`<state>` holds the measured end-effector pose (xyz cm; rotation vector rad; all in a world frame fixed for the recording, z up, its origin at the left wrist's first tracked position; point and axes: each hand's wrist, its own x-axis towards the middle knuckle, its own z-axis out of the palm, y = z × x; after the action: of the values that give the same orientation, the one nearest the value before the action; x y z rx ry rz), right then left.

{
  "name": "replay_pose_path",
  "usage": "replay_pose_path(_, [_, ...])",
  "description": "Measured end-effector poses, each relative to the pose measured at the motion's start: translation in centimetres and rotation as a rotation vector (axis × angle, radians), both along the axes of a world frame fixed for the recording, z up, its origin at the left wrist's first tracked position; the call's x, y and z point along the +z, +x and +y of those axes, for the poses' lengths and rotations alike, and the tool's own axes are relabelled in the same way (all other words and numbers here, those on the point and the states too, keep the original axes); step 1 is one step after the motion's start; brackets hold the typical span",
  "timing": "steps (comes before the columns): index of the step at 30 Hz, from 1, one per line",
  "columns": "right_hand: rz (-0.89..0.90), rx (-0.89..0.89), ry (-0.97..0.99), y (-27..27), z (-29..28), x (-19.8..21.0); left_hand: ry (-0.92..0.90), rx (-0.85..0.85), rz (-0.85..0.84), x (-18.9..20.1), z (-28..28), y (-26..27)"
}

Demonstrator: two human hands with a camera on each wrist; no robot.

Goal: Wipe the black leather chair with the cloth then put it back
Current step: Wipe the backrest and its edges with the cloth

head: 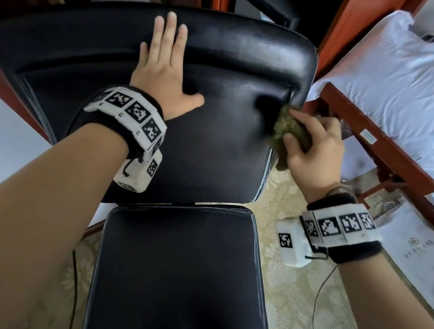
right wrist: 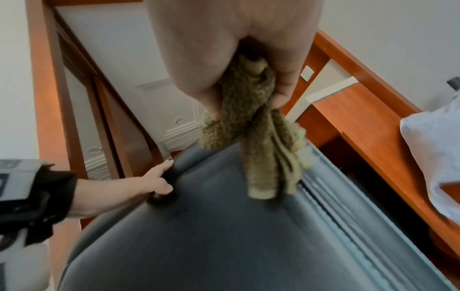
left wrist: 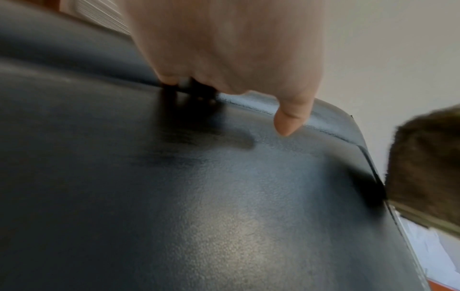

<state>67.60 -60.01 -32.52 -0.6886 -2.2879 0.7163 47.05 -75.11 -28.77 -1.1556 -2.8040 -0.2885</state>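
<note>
A: Starting at the left, the left hand (head: 160,68) lay flat on the backrest of the black leather chair (head: 227,60), palm down, fingers straight and close together, thumb spread out to the side. It gripped nothing; it just pressed the leather.

B: And the fingertips (head: 172,17) reached up over the padded top roll of the backrest. The left wrist view backed that up: the thumb (left wrist: 288,120) pointed down at the leather, and the other fingers met the seam under the roll.

A: A white marker band (head: 129,112) with black square codes wrapped that wrist. Moving to the middle, the backrest was glossy, and the seat (head: 179,278) sat below it in the head view, nearer the camera.

B: Then to the right, the cloth (head: 291,132). It was olive-green and fuzzy, bunched up in the right hand (head: 312,151).

A: Fingers and thumb curled round it, a firm bunching grip. The right wrist view showed it well: the cloth (right wrist: 251,126) was squeezed between thumb and fingers, with loose folds hanging down onto the leather.

B: It touched the backrest at its right edge, right beside the side seam and piping.

A: Further right, a bed with a red-brown wooden frame (head: 379,145) stood next to the chair, with a white pillow (head: 413,82) on it.

B: And pale patterned carpet (head: 298,307) lay under the chair, with a thin black cable (head: 316,298) running across it.
</note>
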Motion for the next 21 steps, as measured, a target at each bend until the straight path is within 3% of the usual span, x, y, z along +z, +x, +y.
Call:
replay_pose_path(3, [0.014,0.013,-0.058,-2.9,0.6,-0.4,-0.001,0.002,0.001,0.0,-0.1,-0.1])
replay_pose_path(9, [-0.055,-0.183,0.006,-5.5,-0.2,-3.2,0.000,0.008,-0.002,-0.2,0.1,-0.2])
replay_pose_path(16, [0.112,-0.219,-0.210,-6.0,-1.2,-5.5,0.008,0.001,0.016,-0.6,0.3,-0.5])
replay_pose_path(21, [0.033,-0.229,-0.379,-4.4,-2.8,-8.4,0.012,-0.012,0.031,-0.6,0.2,-0.3])
